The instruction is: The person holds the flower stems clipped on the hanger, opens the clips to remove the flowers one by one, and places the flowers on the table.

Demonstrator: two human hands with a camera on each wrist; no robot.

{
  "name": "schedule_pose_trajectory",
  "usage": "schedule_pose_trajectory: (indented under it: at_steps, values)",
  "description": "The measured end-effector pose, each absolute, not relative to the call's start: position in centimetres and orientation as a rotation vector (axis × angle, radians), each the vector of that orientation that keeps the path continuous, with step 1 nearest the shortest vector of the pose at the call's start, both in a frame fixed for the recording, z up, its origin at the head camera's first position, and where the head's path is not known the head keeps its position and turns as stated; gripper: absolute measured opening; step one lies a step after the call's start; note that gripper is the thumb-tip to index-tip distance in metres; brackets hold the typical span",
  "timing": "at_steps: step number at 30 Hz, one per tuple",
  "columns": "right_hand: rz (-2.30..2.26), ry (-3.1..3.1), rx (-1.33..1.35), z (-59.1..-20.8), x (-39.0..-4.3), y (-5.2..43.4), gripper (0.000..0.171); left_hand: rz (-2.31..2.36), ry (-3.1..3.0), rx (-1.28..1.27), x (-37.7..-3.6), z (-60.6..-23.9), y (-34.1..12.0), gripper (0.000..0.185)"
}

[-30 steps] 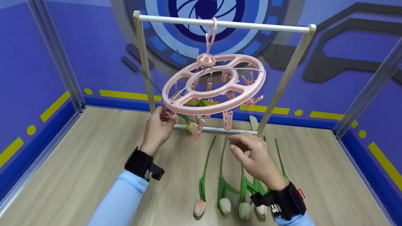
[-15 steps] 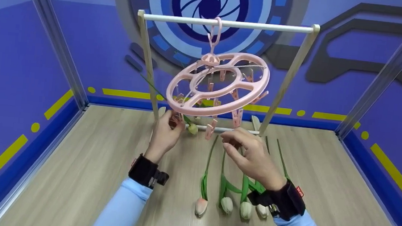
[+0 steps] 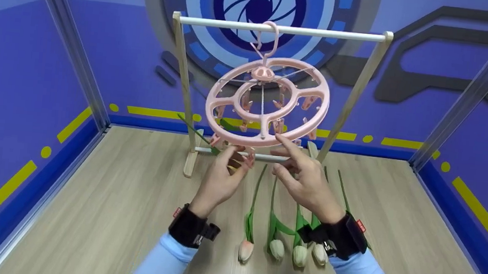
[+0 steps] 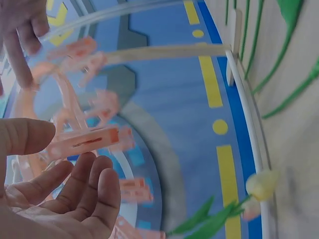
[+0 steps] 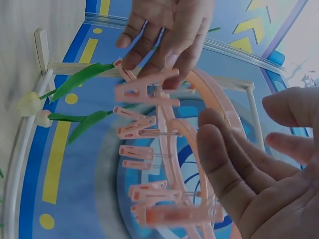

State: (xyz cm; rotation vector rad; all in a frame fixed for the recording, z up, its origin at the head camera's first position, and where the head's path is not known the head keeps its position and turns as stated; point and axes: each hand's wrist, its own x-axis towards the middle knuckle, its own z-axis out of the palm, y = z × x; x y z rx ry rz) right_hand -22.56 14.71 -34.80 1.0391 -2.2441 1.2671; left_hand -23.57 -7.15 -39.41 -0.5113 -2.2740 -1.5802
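A round pink clip hanger hangs tilted by its hook, with pink clothespins dangling below it. My left hand is under its front rim, thumb and loosely bent fingers on either side of a clothespin. At the rim's front right, my right hand reaches up, its index fingertip touching the ring and the other fingers loosely bent. Two tulips hang bloom down behind the hands: a pale yellow tulip and a pinkish tulip. In the head view their blooms are mostly hidden by my left hand.
A wooden rack with a white top bar carries the hanger. Several tulips lie on the table, among them a pink tulip and a white tulip, stems pointing toward the rack. Blue-purple panels enclose the table.
The hanger has turned and swung, shifting its clothespins. My left hand has moved right along the rim to a front clothespin. My right index finger has stretched up to the ring.
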Motion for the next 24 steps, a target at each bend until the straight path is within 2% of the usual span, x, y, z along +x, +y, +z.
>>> schedule_pose_trajectory:
  at_steps: [6, 11, 17, 20, 24]
  values:
    - [1.402, -2.337, 0.965, -35.3, -23.3, 14.7, 0.063, -1.569, -2.321, -0.532, -23.0, -40.0, -6.4, 0.042]
    - [1.450, -2.319, 0.938, -35.6, -23.7, 15.0, 0.063, -1.565, -2.292, -0.480, -23.1, -40.8, -7.0, 0.037]
    - [1.465, -2.227, 0.904, -36.0, -24.1, 15.4, 0.062, -1.462, -2.273, -0.183, -24.4, -41.9, -7.8, 0.025]
    - [1.484, -2.165, 0.908, -36.2, -24.2, 15.6, 0.060, -1.396, -2.307, -0.056, -25.5, -42.6, -8.0, 0.033]
    - [1.540, -2.103, 0.933, -36.1, -24.1, 15.8, 0.058, -1.357, -2.350, -0.059, -26.7, -43.7, -8.0, 0.049]
